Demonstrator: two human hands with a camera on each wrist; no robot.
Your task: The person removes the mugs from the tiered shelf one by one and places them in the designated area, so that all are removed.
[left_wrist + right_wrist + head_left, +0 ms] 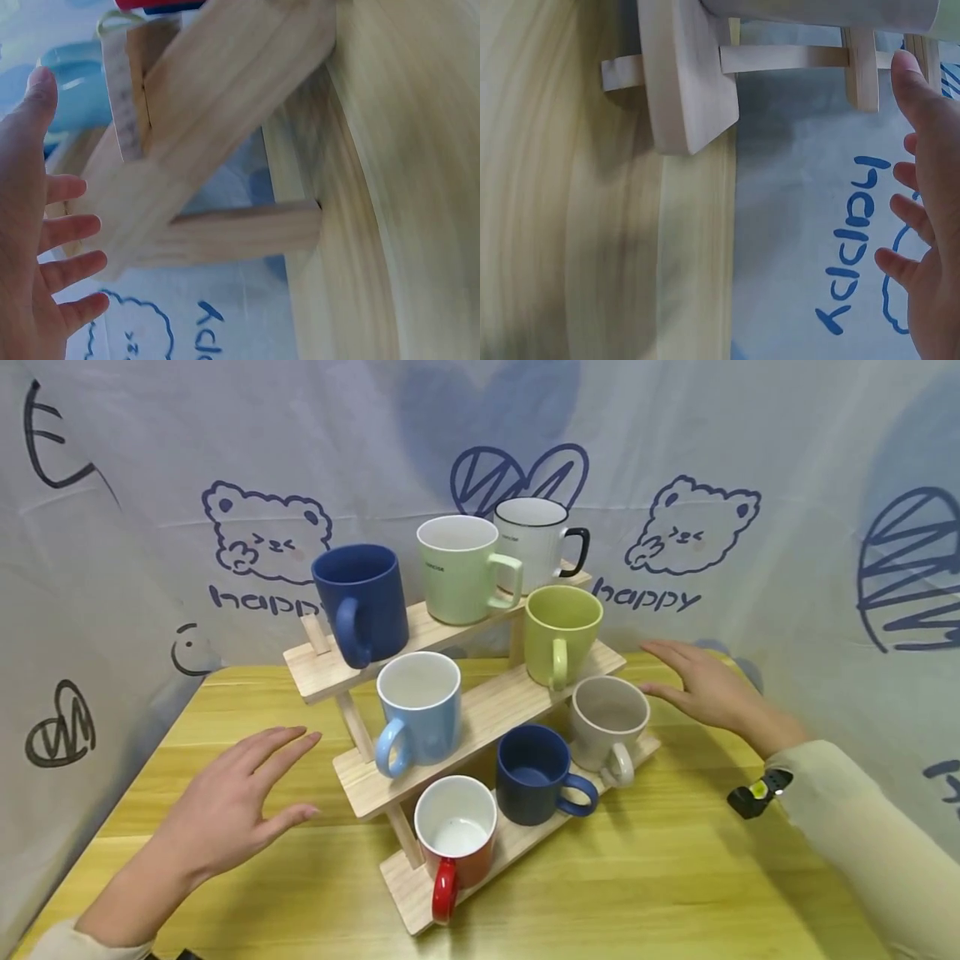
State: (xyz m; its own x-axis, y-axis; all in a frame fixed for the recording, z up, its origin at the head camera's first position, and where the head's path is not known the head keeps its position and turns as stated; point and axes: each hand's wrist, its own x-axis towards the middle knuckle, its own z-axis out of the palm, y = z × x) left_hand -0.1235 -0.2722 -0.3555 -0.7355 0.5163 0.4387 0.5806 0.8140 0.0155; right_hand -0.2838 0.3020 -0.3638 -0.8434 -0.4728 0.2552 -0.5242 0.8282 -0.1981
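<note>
A three-tier wooden rack (487, 710) stands at an angle on the table, loaded with several mugs. On its top tier are a dark blue mug (363, 602), a pale green mug (457, 572) and a white mug with a black handle (528, 547). The middle tier bears a light blue mug (431, 722) and a lime green mug (558, 635). Along the bottom are a red mug (457, 843), a navy mug (528, 781) and a beige mug (607, 727). My left hand (232, 802) hovers left of the rack, fingers spread and holding nothing. Beyond its right end, my right hand (705, 689) is likewise empty, fingers extended.
The yellowish wood-grain table (615, 893) runs under the rack. Behind it hangs a pale curtain (375, 435) printed with bears and hearts. A small black device (753, 797) is strapped to my right wrist.
</note>
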